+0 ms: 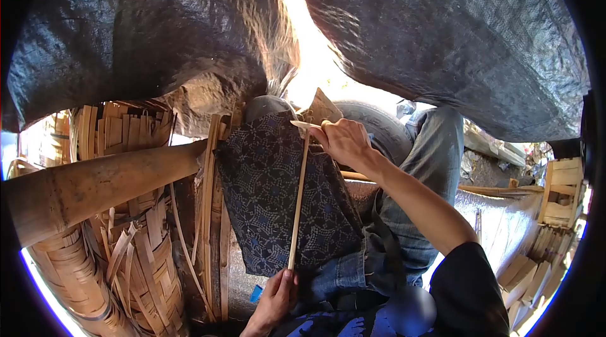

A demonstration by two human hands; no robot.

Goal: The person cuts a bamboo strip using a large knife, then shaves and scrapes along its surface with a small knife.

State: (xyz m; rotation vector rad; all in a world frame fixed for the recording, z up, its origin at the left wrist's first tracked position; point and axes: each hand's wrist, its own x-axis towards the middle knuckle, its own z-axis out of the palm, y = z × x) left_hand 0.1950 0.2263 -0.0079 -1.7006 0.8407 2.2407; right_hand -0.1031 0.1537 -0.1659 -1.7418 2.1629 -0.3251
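Note:
A thin pale bamboo strip [299, 204] runs lengthwise over a dark patterned cloth [265, 192] spread on my lap. At its near end, my left hand [276, 299] is closed round the strip. My right hand [344, 141] is closed near the far end, gripping a knife whose pale pointed tip [305, 125] sticks out to the left across the strip. The knife's handle is mostly hidden by my fingers.
Woven bamboo baskets [82, 274] stand at the left, beside a thick bamboo pole [107, 179] and upright strips [205, 223]. Dark tarps [454, 28] hang in front. Stacked bamboo pieces [527, 280] lie at the right. A tyre [379, 125] is beyond my right hand.

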